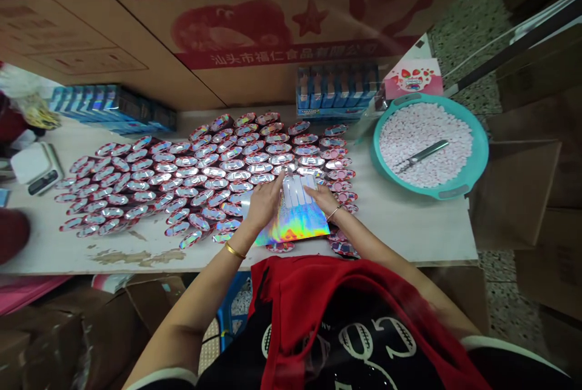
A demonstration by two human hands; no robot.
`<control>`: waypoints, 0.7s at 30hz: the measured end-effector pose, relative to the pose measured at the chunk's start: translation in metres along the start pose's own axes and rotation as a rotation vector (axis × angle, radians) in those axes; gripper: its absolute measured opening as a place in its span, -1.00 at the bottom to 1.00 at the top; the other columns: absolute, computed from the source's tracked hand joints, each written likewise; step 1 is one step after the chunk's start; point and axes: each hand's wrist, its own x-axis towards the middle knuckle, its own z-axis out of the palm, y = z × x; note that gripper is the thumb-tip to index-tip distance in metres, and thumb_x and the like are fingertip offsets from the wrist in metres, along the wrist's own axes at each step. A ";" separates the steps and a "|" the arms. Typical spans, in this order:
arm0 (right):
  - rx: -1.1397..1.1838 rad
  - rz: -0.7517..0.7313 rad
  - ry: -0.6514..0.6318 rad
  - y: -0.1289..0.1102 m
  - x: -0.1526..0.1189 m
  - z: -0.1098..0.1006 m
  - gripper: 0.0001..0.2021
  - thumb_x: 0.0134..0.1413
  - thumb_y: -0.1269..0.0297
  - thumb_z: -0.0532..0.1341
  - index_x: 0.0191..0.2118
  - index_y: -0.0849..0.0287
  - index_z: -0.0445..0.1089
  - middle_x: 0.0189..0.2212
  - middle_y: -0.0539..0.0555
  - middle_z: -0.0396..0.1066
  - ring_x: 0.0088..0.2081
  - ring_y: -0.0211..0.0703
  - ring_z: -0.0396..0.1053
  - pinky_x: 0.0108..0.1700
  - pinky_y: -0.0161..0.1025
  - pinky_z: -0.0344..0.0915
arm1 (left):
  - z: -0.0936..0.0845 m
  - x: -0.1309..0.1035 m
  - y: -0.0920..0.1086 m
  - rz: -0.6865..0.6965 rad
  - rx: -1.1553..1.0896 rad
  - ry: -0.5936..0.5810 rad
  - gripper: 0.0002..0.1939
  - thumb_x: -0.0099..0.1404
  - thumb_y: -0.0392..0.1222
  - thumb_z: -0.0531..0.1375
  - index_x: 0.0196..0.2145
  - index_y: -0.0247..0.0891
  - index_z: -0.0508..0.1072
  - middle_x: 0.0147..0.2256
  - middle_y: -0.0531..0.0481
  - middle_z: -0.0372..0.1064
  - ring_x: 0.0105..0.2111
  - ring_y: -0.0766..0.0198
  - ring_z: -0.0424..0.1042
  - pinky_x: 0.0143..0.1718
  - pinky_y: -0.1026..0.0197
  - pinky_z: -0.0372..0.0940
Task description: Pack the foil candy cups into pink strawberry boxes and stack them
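A shiny rainbow-coloured sheet [295, 223] with white strips along its far end lies over the near part of a large group of small packs [218, 173]. The packs have oval silvery tops and red-and-white sides. My right hand [324, 198] grips the sheet's right edge, thumb on top. At the sheet's left edge is my left hand [264, 203], its fingers closed and reaching forward, with the tips over a pack top beside the white strips. Whatever lies between those left fingertips is too small to make out.
A turquoise basin [477, 156] of small pale candies, with a metal scoop or tongs [425, 154] on them, stands right. Blue boxes [336, 90] line the back, before tall cartons [273, 20]. A white scale [36, 167] sits far left.
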 end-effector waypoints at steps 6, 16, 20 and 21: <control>-0.019 -0.014 -0.033 -0.002 -0.001 0.000 -0.54 -0.31 -0.12 0.44 -0.34 0.14 0.52 -0.40 0.01 0.57 -0.36 -0.12 0.47 -0.29 -0.21 0.39 | 0.003 -0.008 -0.006 -0.030 -0.033 -0.003 -0.32 0.37 -0.35 -0.01 0.40 -0.34 -0.10 -0.19 -0.19 0.49 -0.14 0.11 0.44 -0.10 0.12 0.27; -0.071 -0.046 0.057 0.013 0.002 0.004 -0.53 -0.20 -0.20 0.34 -0.31 0.12 0.48 -0.39 0.05 0.55 -0.35 -0.06 0.48 -0.25 -0.10 0.43 | -0.008 -0.047 0.010 -0.034 -0.246 0.203 -0.37 0.40 -0.24 0.06 0.37 -0.26 0.00 -0.18 -0.17 0.45 -0.13 0.10 0.42 -0.02 0.02 0.31; -0.145 -0.095 0.115 0.020 0.001 0.014 -0.58 -0.11 -0.18 0.29 -0.33 0.11 0.45 -0.37 0.07 0.54 -0.27 -0.01 0.48 -0.16 -0.03 0.42 | -0.039 -0.063 0.027 -0.234 -0.505 0.487 -0.29 0.37 -0.19 0.14 0.37 -0.19 -0.06 -0.30 -0.01 0.34 -0.26 0.24 0.39 -0.07 0.09 0.33; -0.169 -0.109 0.125 0.019 -0.002 0.016 -0.59 -0.10 -0.17 0.29 -0.33 0.11 0.45 -0.35 0.08 0.54 -0.25 0.01 0.47 -0.12 -0.01 0.41 | -0.048 -0.062 0.032 -0.285 -0.586 0.556 -0.26 0.35 -0.17 0.17 0.37 -0.17 -0.07 -0.31 0.02 0.32 -0.28 0.27 0.38 -0.09 0.12 0.34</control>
